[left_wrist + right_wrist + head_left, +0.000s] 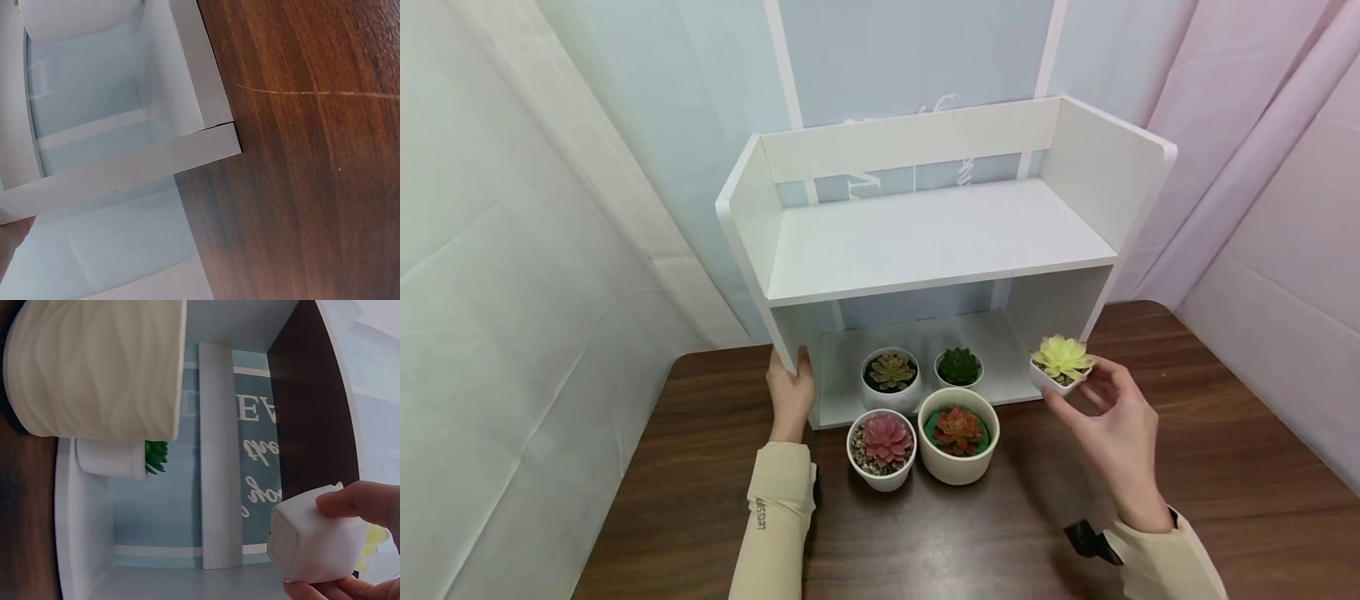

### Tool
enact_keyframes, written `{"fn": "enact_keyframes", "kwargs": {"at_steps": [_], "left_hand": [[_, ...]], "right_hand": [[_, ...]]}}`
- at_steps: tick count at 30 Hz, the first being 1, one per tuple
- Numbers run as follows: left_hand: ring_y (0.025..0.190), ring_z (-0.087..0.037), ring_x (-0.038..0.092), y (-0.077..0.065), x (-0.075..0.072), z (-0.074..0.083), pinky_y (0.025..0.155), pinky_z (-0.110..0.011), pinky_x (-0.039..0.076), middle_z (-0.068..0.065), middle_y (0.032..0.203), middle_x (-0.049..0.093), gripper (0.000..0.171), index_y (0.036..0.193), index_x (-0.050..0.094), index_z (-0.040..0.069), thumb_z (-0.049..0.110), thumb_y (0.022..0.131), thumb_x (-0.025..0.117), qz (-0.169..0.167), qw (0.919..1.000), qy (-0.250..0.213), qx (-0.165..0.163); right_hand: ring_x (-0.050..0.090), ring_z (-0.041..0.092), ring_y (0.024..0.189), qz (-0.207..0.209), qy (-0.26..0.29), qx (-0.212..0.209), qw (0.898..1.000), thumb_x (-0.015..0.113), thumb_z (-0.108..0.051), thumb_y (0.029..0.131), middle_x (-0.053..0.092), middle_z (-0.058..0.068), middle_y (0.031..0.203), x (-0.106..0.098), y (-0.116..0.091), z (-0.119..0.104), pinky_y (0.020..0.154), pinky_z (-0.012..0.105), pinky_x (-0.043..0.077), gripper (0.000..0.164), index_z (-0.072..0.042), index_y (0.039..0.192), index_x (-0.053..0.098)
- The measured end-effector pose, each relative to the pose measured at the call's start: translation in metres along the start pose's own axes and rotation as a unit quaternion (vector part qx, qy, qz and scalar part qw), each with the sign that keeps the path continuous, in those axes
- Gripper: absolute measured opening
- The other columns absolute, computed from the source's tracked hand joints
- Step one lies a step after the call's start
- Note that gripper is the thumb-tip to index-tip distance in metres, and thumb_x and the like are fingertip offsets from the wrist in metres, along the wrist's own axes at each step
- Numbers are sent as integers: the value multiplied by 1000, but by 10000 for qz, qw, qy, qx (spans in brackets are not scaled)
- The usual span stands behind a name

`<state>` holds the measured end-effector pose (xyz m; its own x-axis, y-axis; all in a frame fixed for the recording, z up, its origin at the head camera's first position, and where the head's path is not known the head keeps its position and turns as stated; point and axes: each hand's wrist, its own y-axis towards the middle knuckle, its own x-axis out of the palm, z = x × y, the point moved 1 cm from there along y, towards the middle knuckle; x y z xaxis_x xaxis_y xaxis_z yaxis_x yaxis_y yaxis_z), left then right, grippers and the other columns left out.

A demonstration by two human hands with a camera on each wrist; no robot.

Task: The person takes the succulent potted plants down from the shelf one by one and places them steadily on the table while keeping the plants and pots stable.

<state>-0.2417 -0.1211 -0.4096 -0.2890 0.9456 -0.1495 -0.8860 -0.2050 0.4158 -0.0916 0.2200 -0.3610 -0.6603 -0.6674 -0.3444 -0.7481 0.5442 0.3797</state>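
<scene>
Nearest on the dark wood-grain tabletop [1225,467]: small white round pot with a pink succulent [882,447] beside a larger cream ribbed pot with a red succulent [958,433]. Right hand [1116,433] pinches a small white square pot with a pale yellow-green succulent [1060,365] between thumb and fingers, held off the tabletop by the white wooden two-tier shelf [940,242], at its right front edge. Left hand [792,393] grips the shelf's left side panel, fingers wrapped round its edge. Farther in, on the lower tier: white round pot with a green-brown succulent [891,379], small white pot with a dark green succulent [958,368]. Blue backdrop [917,50] behind.
</scene>
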Motion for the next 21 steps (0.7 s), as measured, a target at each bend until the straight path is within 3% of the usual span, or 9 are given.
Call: {"fn": "enact_keyframes", "kwargs": {"at_steps": [12,21], "left_hand": [[117,-46,54,2,1,0,95,-60,44,-32,124,55,37,132,46,-8,0,95,49,124,9996,139,235],[119,-45,52,2,2,-2,97,-60,42,-31,127,54,38,134,46,-6,1,96,49,108,9997,104,205]], "right_hand": [[47,-26,83,-358,-148,214,9990,82,0,68,60,20,121,6,-10,15,74,-1,43,59,5,119,54],[45,-27,81,-490,-437,405,9970,81,0,67,62,20,118,10,-16,29,74,-1,42,58,4,118,53]]}}
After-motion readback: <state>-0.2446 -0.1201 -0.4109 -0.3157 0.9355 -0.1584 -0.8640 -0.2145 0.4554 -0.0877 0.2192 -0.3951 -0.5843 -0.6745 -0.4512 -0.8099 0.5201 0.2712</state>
